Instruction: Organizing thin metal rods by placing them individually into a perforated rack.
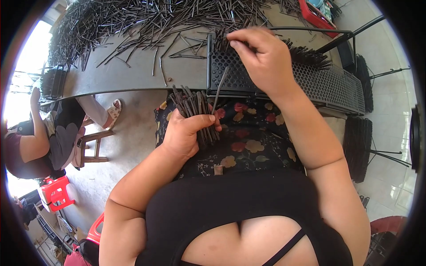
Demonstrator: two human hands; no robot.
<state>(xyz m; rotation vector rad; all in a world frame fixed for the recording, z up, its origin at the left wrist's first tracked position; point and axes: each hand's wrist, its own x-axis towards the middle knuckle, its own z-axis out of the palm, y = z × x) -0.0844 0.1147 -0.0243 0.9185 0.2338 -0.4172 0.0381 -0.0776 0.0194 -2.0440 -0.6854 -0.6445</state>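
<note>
Bundled thin dark sticks (191, 103) sit in the left hand (179, 133), its thumb and fingers wrapped around their middle, upper ends fanning above the grip toward a perforated black frame (330, 86). The right hand (268, 62) is over that frame, thumb and forefinger close together; whether they pinch anything, I cannot tell.

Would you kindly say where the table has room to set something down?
The grey tabletop has bare patches along its near edge, left of the black perforated rack, either side of two stray sticks. Beyond, loose dark sticks crowd it.
</note>
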